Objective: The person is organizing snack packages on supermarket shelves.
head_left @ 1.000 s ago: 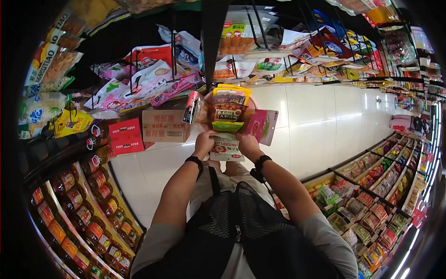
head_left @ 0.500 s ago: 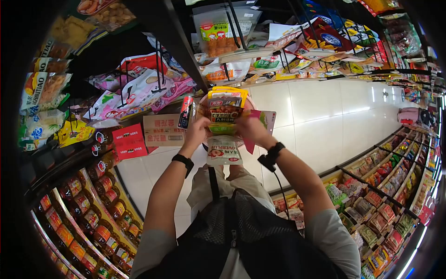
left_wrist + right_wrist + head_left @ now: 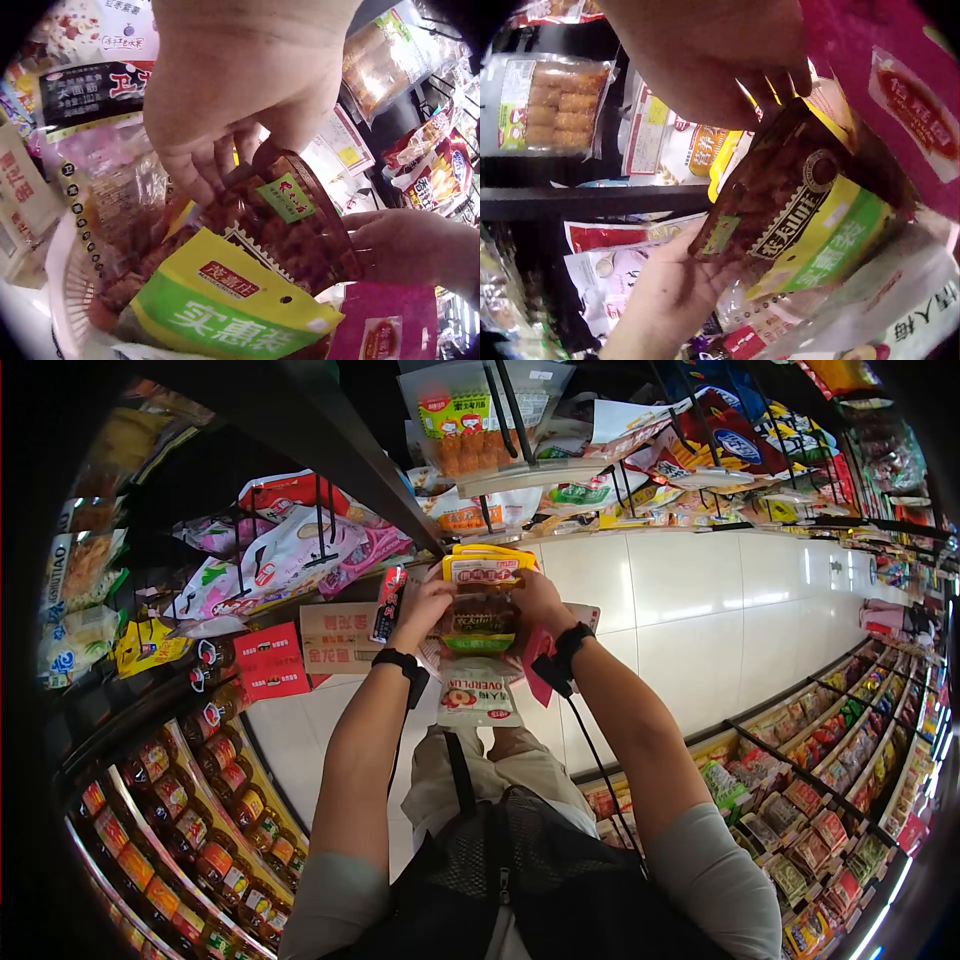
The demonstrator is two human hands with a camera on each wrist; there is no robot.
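Left to right: cardboard carton (image 3: 340,640) beyond the left hand. Left hand (image 3: 428,608) pinches the brown snack pouch (image 3: 482,618) at its left side. Pouch sits between the hands, above the pink basket (image 3: 64,296) – two-sided grip probably keeps it upright among crowded packets. Yellow-and-green pouch (image 3: 225,304) leans just in front. Right hand (image 3: 540,603) grips the right edge – magenta bag (image 3: 390,311) just below.

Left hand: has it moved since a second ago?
Yes, the left hand has moved up the picture, measured against the cardboard box.
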